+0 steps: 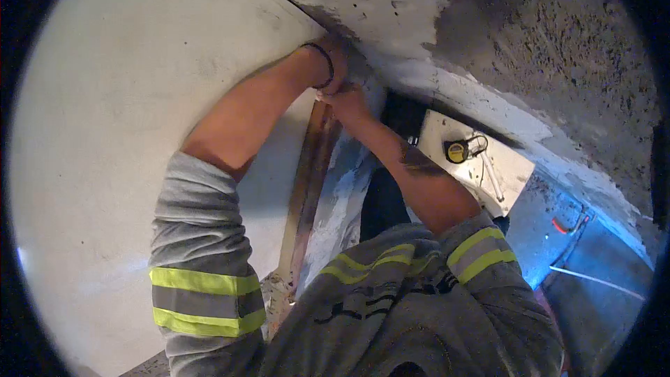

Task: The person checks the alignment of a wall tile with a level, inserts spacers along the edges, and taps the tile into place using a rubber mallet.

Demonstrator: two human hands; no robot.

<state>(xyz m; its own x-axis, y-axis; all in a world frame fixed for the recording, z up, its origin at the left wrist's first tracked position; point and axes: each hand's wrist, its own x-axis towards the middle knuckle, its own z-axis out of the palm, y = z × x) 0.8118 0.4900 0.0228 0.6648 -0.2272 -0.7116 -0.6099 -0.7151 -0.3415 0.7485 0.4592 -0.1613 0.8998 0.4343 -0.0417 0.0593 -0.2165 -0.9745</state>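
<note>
Wooden strip point(308, 188) apparently meets right hand point(347, 102), near left hand point(338, 63); cannot tell either grip.

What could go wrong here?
Left hand and right hand are crowded by the rough wall above the wooden strip: knuckles could scrape.
The dark bracelet might snag in that tight corner.
The tape measure lies loose on the white board beside the right forearm; an elbow swing could knock it off.
</note>
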